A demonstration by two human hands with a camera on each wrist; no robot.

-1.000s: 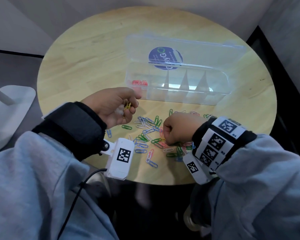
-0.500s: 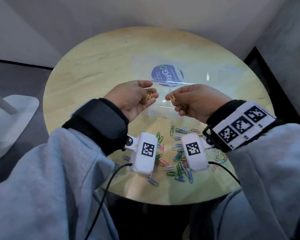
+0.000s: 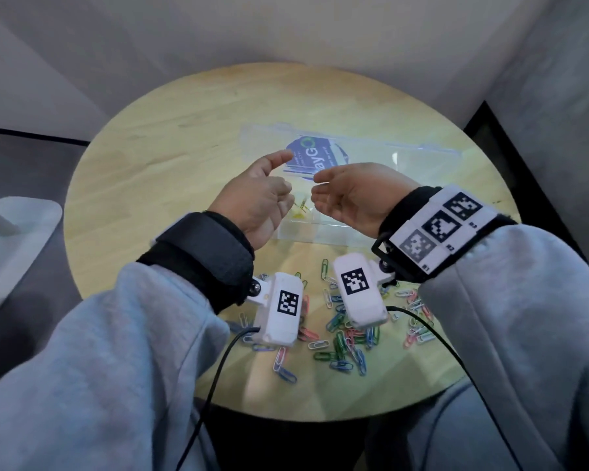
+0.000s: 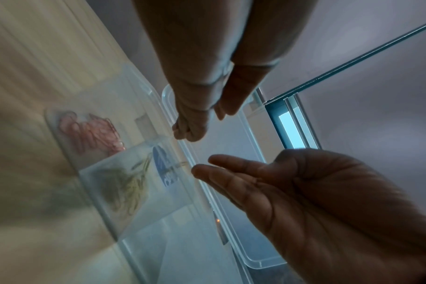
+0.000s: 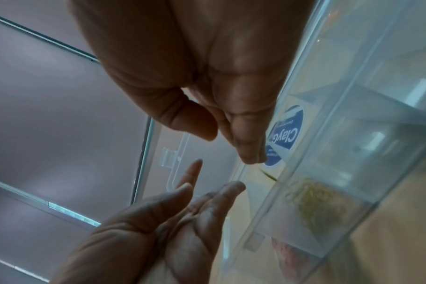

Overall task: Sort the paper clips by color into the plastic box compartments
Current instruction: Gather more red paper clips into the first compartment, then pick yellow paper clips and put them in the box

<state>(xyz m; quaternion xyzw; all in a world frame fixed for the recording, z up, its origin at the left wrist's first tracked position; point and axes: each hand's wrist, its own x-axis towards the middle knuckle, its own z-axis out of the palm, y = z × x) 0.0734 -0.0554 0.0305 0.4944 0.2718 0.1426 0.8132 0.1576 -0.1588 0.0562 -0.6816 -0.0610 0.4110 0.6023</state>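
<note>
Paper clips [image 3: 346, 338] of blue, green, pink and white lie loose on the round table [image 3: 143, 164], on the near side of the plastic box [image 3: 320, 229], partly covered in the head view by the two wrist cameras. Half a second ago each hand pinched a yellow clip above the box; now both hover over it with nothing in them. The left hand [image 3: 257, 202] has its fingers spread and relaxed, palm turned inward, and the right hand [image 3: 352, 197] faces it, fingers extended and loosely bent, thumb apart from them. The yellow clips [image 3: 300, 208] lie in the box beneath the gap between the hands, in the compartment next to the one holding the pink clips [image 4: 92, 132], which sits at the box's left end. That drop suggests the yellow batch is nearly or fully sorted, since no yellow shows in the loose pile, while blue, green, white and some pink remain to be gathered. Beyond the hands the open lid [image 3: 388, 158] lies flat behind the box with its blue round label [image 3: 312, 158]. Both hands hide much of the box from the head camera, the wrist views are blurred, and the far compartments cannot be checked for contents.
</note>
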